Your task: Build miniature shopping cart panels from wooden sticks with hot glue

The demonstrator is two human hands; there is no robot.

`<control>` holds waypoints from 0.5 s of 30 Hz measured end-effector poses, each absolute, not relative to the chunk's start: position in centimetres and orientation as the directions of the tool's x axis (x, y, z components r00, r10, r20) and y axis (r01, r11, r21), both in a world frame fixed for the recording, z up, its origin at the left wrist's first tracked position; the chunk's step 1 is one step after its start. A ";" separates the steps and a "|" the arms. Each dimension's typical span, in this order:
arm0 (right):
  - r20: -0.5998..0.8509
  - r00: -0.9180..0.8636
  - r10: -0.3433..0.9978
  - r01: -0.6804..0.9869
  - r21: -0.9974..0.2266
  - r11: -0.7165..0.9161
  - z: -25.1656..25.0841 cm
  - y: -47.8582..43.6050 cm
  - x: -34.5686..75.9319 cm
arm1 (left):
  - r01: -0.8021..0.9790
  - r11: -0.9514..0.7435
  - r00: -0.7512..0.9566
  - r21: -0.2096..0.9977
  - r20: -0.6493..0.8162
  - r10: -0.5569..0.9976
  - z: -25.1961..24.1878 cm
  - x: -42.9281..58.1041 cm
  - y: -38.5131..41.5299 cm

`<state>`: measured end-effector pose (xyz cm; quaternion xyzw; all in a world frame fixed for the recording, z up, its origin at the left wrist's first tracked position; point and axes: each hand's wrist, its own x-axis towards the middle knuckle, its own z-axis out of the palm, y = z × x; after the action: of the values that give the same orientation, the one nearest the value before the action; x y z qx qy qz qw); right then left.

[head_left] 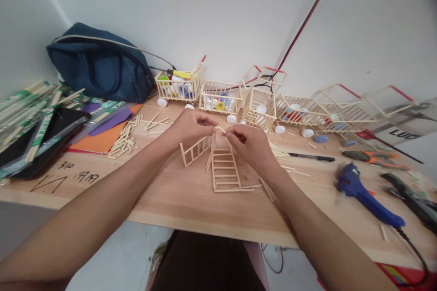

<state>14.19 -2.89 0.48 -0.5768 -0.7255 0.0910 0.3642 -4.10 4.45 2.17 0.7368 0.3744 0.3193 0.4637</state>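
Observation:
Near the middle of the table, my left hand (196, 126) and my right hand (244, 142) meet around a short wooden stick (221, 129), each pinching one end. Below the left fingers, a small ladder-like frame (195, 151) of thin sticks stands tilted, its upper end partly hidden by that hand. A larger ladder-like stick frame (225, 168) lies on the table just below and between both hands. More loose sticks show beside it, partly covered by my right wrist.
Small stick carts (221, 97) with white wheels line the wall. A blue glue gun (368, 204), pliers (372, 158) and a black pen (310, 157) lie right. Cut sticks (126, 136), a blue bag (102, 66) and packaged sticks (43, 129) are left.

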 end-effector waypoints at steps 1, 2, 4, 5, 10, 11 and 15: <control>0.398 -0.061 0.915 0.756 -0.581 0.303 0.5 -2.8 14.3 | 0.257 -0.290 0.518 0.922 0.121 0.846 2.2 -4.1 4.4; 0.366 -0.052 0.929 0.738 -0.613 0.283 0.5 -2.7 14.3 | 0.259 -0.289 0.520 0.921 0.119 0.846 2.3 -4.1 4.3; 0.286 -0.035 0.958 0.695 -0.681 0.229 0.7 -2.5 14.5 | 0.262 -0.289 0.522 0.921 0.116 0.845 2.4 -4.1 4.3; 0.241 -0.027 0.970 0.669 -0.717 0.197 0.7 -2.4 14.6 | 0.264 -0.288 0.522 0.921 0.115 0.845 2.4 -4.1 4.3; 0.011 -0.027 1.000 0.479 -0.878 0.023 1.1 -2.4 15.0 | 0.266 -0.289 0.536 0.920 0.109 0.837 2.1 -4.0 4.8; -0.032 -0.035 0.999 0.443 -0.896 -0.013 1.1 -2.4 15.1 | 0.263 -0.292 0.544 0.920 0.109 0.832 2.0 -4.0 4.8; -0.129 -0.075 0.989 0.341 -0.935 -0.097 1.0 -2.4 15.2 | 0.244 -0.307 0.595 0.920 0.107 0.796 1.8 -3.9 4.9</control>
<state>15.22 -2.41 1.00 -0.5812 -0.5719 0.4588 0.3530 -3.86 4.85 1.85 0.7548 0.3447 0.2892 0.4774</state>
